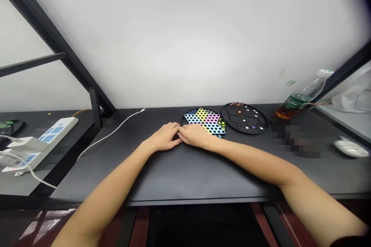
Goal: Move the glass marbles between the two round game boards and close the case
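Both of my hands meet at the left edge of a round board with a colourful star pattern and many holes [218, 128]. My left hand [165, 136] rests on the dark table just left of the board, fingers bent toward the other hand. Over the board's lower left part lies my right hand [194, 135], its fingers curled and its fingertips touching the left ones. Anything between the fingertips is too small to make out. A second round black board [246, 119] with white, orange and reddish pieces lies to the right.
A tilted bottle [296, 101] and a white mouse [351, 148] are on the right of the dark table [203, 177]. A white cable [113, 131] lies on the left, beyond it a power strip [58, 133] with chargers. The wall rises behind.
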`<state>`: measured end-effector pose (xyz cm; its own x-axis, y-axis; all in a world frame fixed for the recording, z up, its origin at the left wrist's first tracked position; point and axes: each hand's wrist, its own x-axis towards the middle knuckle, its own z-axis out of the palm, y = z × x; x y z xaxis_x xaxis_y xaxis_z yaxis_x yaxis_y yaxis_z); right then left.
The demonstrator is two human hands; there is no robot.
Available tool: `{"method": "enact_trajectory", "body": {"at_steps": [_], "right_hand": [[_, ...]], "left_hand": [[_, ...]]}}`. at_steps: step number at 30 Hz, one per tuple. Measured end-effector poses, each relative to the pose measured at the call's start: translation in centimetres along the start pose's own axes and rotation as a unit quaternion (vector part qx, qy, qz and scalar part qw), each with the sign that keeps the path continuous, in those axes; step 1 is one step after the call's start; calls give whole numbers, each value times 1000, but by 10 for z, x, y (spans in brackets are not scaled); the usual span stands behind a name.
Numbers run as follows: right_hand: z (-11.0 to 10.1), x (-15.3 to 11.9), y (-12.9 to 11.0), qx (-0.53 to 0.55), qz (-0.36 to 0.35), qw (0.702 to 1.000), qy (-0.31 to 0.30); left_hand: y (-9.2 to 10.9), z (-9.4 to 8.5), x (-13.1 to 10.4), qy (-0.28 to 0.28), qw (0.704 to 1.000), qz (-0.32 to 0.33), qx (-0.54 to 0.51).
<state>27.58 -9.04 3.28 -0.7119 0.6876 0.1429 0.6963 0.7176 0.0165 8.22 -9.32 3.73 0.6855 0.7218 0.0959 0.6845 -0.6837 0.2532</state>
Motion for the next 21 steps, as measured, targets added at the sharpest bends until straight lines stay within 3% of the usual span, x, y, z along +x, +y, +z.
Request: {"method": "enact_trajectory", "body": {"at_steps": [10, 21], "right_hand": [[18, 2, 5, 18, -7, 999, 43], [15, -2, 5, 30, 15, 998, 47]], "left_hand": [[-1, 1, -1, 4, 1000, 1, 3], [0, -1, -2, 3, 1000, 4, 4]]}}
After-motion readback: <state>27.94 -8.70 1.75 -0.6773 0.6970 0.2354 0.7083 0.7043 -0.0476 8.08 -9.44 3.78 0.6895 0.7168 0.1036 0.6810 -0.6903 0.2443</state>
